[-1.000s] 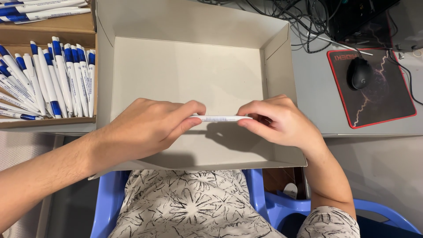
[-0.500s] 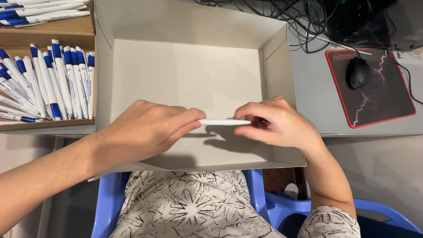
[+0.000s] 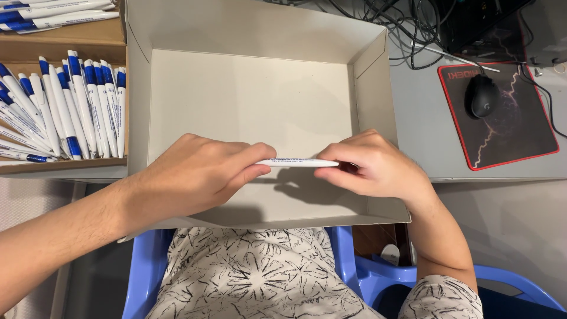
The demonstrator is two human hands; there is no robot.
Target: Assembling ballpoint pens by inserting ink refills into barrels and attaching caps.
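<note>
Unmoved: pen (image 3: 298, 162) level between both hands.

Glossy plastic pen (image 3: 298, 162) (matt cardboard box (image 3: 248, 94)).

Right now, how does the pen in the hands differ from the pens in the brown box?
The held pen lies level between both hands over the white box; the boxed pens lie packed side by side, steeply angled. The held pen's visible part is all white; the boxed pens show blue sections. Both have slim white barrels.

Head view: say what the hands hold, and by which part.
Both hands grip one white pen level above the box: left hand on one end, right hand on the other.
</note>
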